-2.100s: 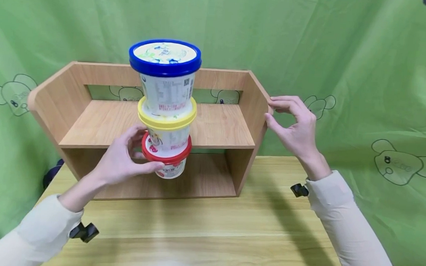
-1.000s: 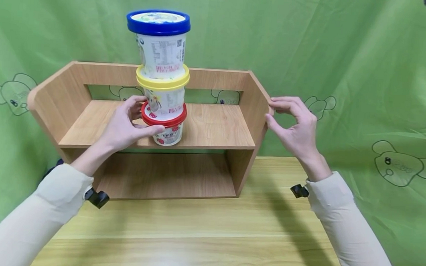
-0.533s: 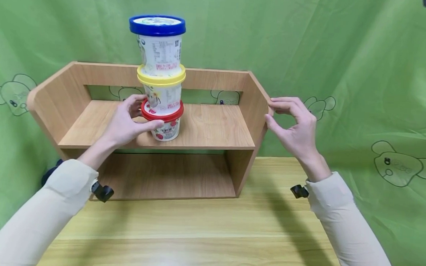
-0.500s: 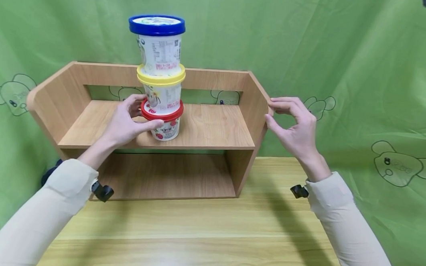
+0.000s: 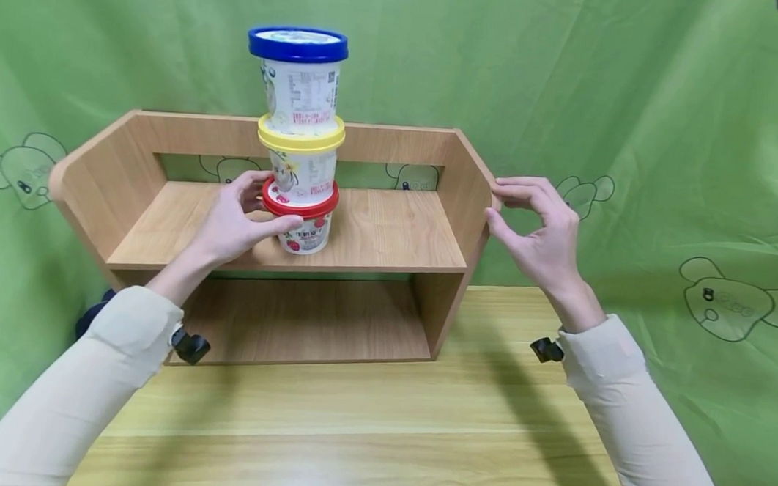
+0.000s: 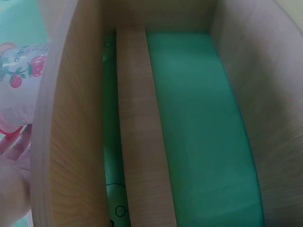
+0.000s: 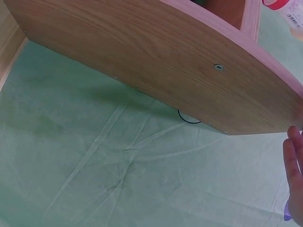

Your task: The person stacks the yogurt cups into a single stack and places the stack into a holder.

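My left hand (image 5: 228, 220) grips the red-lidded tub (image 5: 306, 233), a white paper cup with strawberry prints, at the bottom of a stack. On it stands a yellow-lidded tub (image 5: 303, 172), topped by a blue-lidded tub (image 5: 300, 95). The stack is upright, over the front part of the wooden shelf's (image 5: 389, 232) upper board. In the left wrist view, the strawberry tub (image 6: 21, 80) shows past the board's edge, part of it hidden. With curved fingers and thumb, my right hand (image 5: 541, 233) holds the rounded front edge of the shelf's right side panel (image 7: 189, 66).
The two-level shelf stands on a light wood table (image 5: 353, 432). Side panels rise at both ends, and a back rail (image 5: 401, 144) runs behind the upper board. Green cloth (image 5: 634, 102) with cartoon outlines surrounds it. A dark object (image 5: 91, 314) sits behind the left side.
My left hand has carried the stack up and back, from before the lower compartment to over the upper board, then slightly right. The right hand stays at the side panel.
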Available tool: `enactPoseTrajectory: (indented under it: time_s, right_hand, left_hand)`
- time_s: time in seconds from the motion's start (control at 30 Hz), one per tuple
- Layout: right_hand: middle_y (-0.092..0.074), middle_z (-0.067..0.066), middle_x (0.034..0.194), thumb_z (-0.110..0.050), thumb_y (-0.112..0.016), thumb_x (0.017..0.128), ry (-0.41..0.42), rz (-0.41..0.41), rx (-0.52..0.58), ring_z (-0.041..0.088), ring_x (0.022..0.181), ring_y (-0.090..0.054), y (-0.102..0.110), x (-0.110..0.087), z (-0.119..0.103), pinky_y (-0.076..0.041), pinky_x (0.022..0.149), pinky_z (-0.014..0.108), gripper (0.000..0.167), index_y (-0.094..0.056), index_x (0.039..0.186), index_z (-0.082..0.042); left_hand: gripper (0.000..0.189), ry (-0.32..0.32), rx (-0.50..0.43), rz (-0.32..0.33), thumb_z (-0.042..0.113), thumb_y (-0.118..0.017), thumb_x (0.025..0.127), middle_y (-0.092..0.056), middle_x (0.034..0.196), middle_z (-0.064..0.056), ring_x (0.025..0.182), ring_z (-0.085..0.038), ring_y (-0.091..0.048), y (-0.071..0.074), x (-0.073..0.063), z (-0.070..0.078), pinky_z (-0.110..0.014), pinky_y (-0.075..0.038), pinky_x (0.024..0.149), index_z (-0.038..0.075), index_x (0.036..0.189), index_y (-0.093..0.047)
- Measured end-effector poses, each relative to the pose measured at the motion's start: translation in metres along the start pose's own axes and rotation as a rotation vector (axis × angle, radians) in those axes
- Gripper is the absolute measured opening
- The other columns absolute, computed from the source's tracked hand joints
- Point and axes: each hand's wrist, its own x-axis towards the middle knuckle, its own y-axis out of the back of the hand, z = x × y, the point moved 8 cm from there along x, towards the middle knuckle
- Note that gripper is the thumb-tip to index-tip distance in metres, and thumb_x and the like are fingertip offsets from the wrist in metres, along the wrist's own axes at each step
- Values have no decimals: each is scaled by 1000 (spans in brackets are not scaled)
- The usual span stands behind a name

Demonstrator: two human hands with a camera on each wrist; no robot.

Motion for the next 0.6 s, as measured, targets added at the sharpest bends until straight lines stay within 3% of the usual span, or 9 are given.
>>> enactPoseTrajectory:
  time_s: [0.33, 0.6]
  right_hand:
    - [-76, 20, 121, 9, -83, 82, -13, -9, -15, -12, 107, -62, 1, -3, -2, -54, 94, 8, 36, -75, 116, 3]
    - [-75, 20, 128, 12, -83, 79, -13, -8, -1, -8, 120, -62, 6, -18, -9, -55, 98, 12, 43, -75, 120, 2]
  left_hand:
    - [83, 14, 5, -38, 28, -81, 92, -53, 158, -12, 139, -33, -57, 0, -5, -1, -55, -52, 118, 13, 160, -37]
    - [81, 1, -16, -1, 25, -79, 94, -56, 153, -16, 137, -36, -60, 11, -26, 0, -49, -54, 113, 11, 161, -35]
